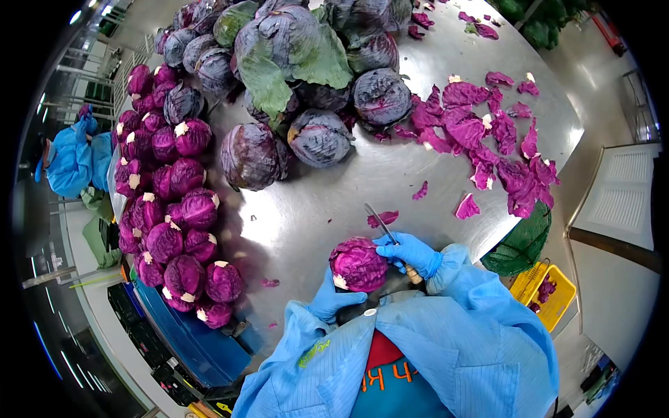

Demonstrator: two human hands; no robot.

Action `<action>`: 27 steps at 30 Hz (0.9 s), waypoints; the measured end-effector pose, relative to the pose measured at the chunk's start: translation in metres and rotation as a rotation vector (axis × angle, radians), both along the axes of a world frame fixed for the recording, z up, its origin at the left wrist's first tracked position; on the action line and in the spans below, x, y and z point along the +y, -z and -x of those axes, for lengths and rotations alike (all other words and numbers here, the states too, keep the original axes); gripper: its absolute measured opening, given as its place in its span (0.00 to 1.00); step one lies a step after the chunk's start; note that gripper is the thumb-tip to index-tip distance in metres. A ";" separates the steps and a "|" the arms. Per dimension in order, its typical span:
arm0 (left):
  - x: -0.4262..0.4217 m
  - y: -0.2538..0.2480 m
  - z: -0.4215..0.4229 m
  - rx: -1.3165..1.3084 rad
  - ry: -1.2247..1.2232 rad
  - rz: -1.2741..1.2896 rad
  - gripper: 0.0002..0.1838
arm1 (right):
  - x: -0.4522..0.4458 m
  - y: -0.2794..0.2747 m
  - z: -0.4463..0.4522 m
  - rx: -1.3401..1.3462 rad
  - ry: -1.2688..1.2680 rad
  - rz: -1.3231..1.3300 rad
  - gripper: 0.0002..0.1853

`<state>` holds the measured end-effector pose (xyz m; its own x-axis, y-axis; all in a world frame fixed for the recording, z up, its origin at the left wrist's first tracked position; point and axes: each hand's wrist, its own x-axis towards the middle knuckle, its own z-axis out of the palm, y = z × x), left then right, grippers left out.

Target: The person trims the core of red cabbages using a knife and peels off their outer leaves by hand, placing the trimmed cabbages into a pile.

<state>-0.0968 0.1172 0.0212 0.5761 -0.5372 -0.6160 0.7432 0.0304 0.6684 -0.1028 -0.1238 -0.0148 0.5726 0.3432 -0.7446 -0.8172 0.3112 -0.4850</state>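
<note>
Close to my body, a bright purple red cabbage [359, 265] rests against my left hand [333, 298], whose gloved fingers curl under and around its near left side. A pale cut stem end shows at its lower left. My right hand [408, 254], also in a blue glove, is closed around a knife [382, 224] with a wooden handle. The narrow blade points up and away, just right of the cabbage. A loose purple leaf [382, 219] lies on the metal table [300, 230] behind the blade.
Peeled red cabbages [185, 277] are piled along the left edge. Darker unpeeled cabbages [254, 157] are heaped at the back. Torn leaves [467, 125] cover the right side. A green net basket [519, 244] and a yellow crate [557, 299] stand off the right edge. A person in blue [70, 160] is at far left.
</note>
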 end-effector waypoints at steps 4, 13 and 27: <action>-0.033 -0.016 0.016 0.150 -0.348 0.107 0.40 | 0.002 -0.004 -0.001 -0.028 -0.002 0.053 0.18; -0.016 0.004 -0.007 0.139 -0.237 0.204 0.44 | -0.029 0.000 0.005 -1.222 -0.331 1.227 0.17; -0.028 0.008 -0.018 -0.392 -0.121 0.164 0.66 | -0.090 -0.049 -0.062 -0.478 0.721 0.691 0.31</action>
